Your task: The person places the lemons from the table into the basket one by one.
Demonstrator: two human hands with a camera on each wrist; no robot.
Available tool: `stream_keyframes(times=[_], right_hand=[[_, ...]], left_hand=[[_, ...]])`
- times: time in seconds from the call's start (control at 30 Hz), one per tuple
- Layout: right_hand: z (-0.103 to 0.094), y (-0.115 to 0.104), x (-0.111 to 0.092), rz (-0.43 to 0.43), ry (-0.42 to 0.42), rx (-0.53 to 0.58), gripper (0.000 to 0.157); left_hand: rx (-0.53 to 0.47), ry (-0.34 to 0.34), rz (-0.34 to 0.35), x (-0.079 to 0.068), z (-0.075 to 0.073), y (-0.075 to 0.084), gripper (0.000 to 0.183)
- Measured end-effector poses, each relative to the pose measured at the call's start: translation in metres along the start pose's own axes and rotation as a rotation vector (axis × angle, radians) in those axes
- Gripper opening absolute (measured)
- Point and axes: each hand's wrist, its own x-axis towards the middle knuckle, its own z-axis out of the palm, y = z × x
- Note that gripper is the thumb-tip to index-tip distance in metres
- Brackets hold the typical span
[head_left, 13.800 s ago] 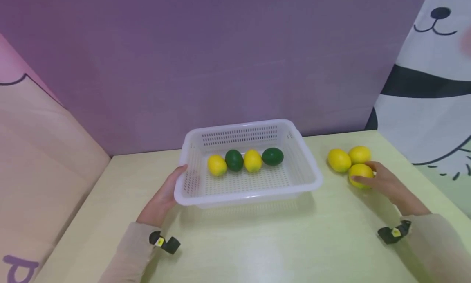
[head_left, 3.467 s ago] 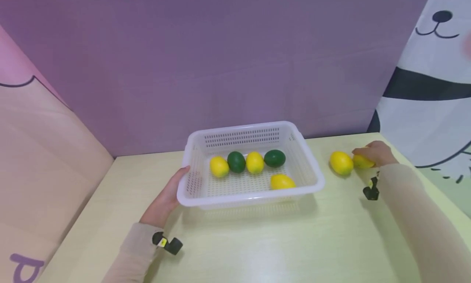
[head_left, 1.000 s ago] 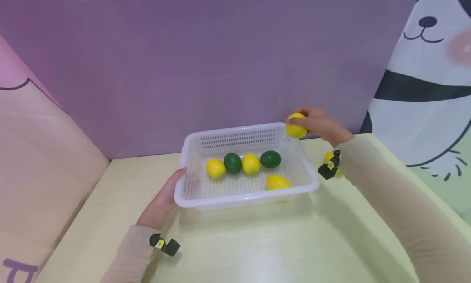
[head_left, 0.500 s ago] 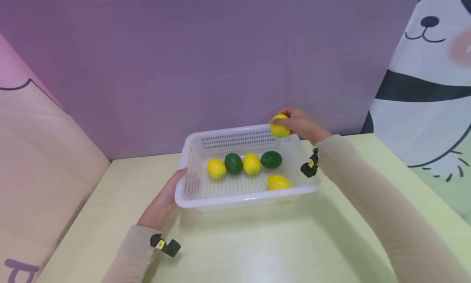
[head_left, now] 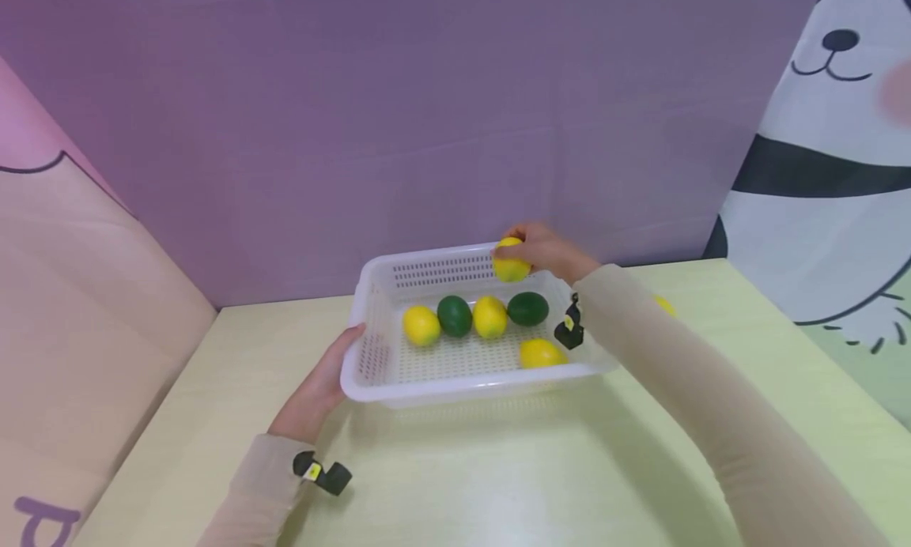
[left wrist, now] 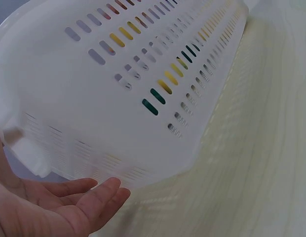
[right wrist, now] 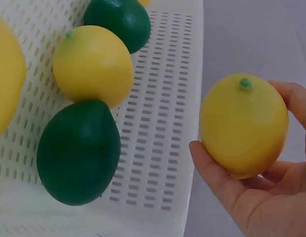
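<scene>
A white plastic basket (head_left: 455, 390) stands on the table. My left hand (head_left: 322, 385) holds its left end, thumb over the rim; in the left wrist view fingers (left wrist: 94, 200) lie against the outer wall. Above the far side of the basket, my right hand (head_left: 544, 250) pinches a lemon (head_left: 511, 264) between thumb and fingers; the lemon's green tip shows in the right wrist view. Inside, a row alternates a lemon (head_left: 421, 326), a dark green fruit (head_left: 455, 316), another lemon (head_left: 489, 318) and a second green fruit (head_left: 528, 309). One more lemon (head_left: 543, 353) lies near the front wall.
Another lemon (head_left: 665, 306) on the pale table (head_left: 455, 484) is mostly hidden behind the right sleeve (head_left: 662, 365). A purple cloth wall (head_left: 398, 136) rises behind the table, and printed hangings flank it on both sides.
Earlier, one lemon came to lie near the basket's front. Since then my right hand has lifted another from the table and carried it left over the basket. My left hand has stayed put.
</scene>
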Motion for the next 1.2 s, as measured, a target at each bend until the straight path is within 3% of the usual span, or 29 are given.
stream_keyframes(times=[0.17, 0.6, 0.8, 1.2], right_hand=[[0.008, -0.006, -0.001, -0.011, -0.077, -0.066, 0.042], [0.021, -0.011, -0.004, -0.106, -0.388, -0.25, 0.038], [0.031, -0.013, -0.001, -0.166, -0.475, -0.423, 0.045], [0.059, -0.014, -0.004, -0.292, -0.612, -0.582, 0.049]], left_hand=[[0.003, 0.005, -0.001, -0.001, 0.001, 0.0, 0.062], [0.01, 0.025, 0.004, 0.0, 0.002, 0.003, 0.061], [0.004, 0.028, 0.007, 0.0, 0.002, 0.003, 0.061], [0.014, 0.013, -0.003, -0.001, 0.002, 0.001, 0.062]])
